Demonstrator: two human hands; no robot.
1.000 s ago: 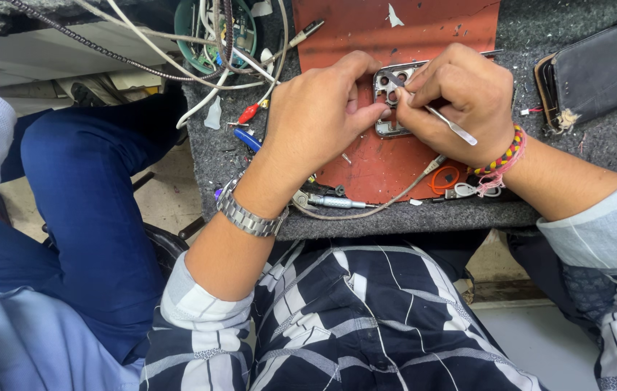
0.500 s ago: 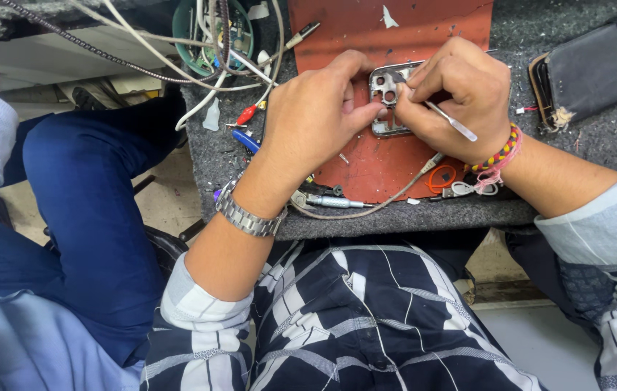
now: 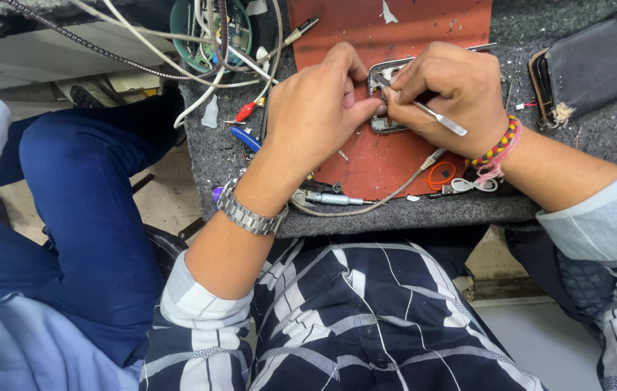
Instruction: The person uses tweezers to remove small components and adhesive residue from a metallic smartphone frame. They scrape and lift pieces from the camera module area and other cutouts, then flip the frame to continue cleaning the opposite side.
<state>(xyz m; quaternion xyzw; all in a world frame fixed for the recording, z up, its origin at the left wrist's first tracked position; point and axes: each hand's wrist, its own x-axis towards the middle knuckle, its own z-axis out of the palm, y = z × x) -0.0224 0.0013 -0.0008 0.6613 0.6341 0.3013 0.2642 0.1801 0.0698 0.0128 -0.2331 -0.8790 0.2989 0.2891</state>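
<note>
1. Left hand (image 3: 316, 108), upper centre of the frame, pinches the small metal frame (image 3: 383, 98) on the red mat (image 3: 395, 29).
2. Right hand (image 3: 450, 90), just right, grips thin metal tweezers (image 3: 439, 119) at the frame.
3. Black wallet (image 3: 598, 61) lies upper right on the desk (image 3: 584, 145).

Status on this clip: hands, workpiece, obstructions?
Left hand pinning metal frame on red mat. Right hand gripping thin metal tool. Loose cables alongside.

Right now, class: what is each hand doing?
Left hand: closed, pinching the small metal frame on the red mat.
Right hand: closed on a thin metal tool.
</note>
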